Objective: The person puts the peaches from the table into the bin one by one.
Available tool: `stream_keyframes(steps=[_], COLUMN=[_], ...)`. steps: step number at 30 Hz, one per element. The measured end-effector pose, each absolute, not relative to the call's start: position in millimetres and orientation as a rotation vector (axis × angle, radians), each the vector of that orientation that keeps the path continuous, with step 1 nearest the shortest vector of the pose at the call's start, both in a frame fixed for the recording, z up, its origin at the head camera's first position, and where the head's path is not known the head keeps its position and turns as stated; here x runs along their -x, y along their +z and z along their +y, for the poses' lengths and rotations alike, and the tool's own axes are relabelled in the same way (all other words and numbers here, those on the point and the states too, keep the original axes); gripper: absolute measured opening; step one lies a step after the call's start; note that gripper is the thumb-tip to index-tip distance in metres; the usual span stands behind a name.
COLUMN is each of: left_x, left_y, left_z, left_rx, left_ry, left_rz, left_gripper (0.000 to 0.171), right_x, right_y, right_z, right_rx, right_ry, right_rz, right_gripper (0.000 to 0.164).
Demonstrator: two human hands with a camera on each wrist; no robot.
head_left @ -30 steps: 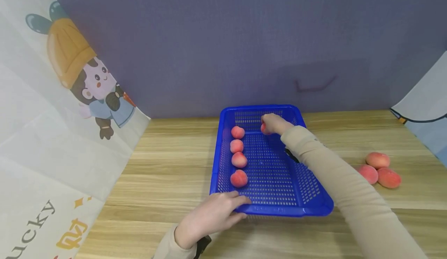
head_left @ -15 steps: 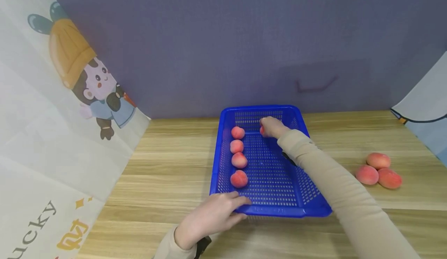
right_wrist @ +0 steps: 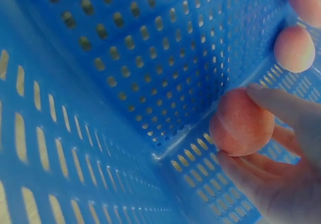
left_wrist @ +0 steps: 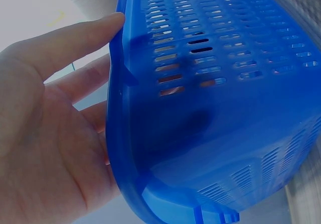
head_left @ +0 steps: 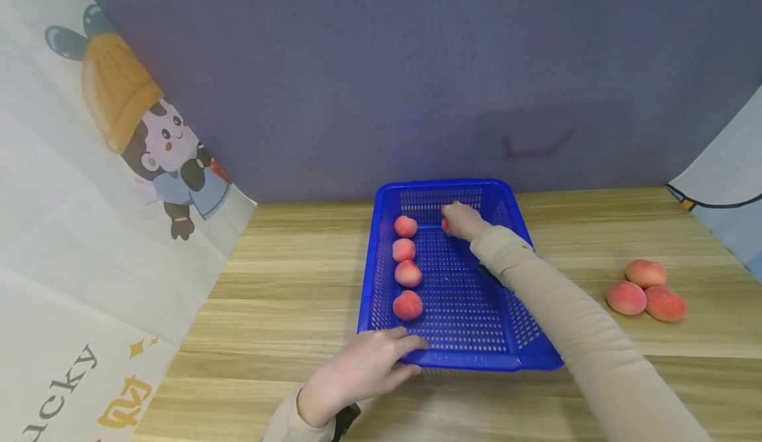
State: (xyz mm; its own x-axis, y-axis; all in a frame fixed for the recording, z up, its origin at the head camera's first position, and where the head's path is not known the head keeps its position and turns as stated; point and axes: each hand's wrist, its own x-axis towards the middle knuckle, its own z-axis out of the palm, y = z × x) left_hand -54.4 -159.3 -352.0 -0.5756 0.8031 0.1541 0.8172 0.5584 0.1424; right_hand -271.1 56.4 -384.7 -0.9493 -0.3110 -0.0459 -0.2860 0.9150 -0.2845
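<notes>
A blue plastic basket (head_left: 467,360) with slotted walls sits on the wooden table. The left hand (head_left: 366,362) grips its near rim at the left corner; in the left wrist view the thumb (left_wrist: 93,33) lies against the rim, with the other fingers partly behind it. Inside the basket, near the far wall, the right hand (head_left: 464,221) holds a peach (right_wrist: 241,123) between thumb and fingers, low over the slotted floor. In the head view that peach is mostly hidden by the hand. Several peaches (head_left: 407,273) stand in a line along the basket's left wall.
Three more peaches (head_left: 645,291) lie together on the table (head_left: 286,283), to the right of the basket. A dark blue-grey panel (head_left: 357,85) rises behind the basket, and a printed white sheet (head_left: 77,243) borders the left side. A black cable (head_left: 720,205) runs at the right.
The right hand has shifted slightly left and lower inside the basket with its peach. The left hand stays on the rim, and the other peaches keep their places.
</notes>
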Motion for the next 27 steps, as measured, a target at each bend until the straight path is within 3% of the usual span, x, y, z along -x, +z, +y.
stream_keyframes(steps=[27], left_x=[55], left_y=[-353], left_z=[-160], left_rx=[1.411], left_ry=[-0.303], left_rz=[-2.710], left_gripper=[0.025], right_x=[273], right_y=[-399], right_z=[58], right_rx=[0.464], right_ry=[-0.323], right_rz=[3.054], right_gripper=[0.015])
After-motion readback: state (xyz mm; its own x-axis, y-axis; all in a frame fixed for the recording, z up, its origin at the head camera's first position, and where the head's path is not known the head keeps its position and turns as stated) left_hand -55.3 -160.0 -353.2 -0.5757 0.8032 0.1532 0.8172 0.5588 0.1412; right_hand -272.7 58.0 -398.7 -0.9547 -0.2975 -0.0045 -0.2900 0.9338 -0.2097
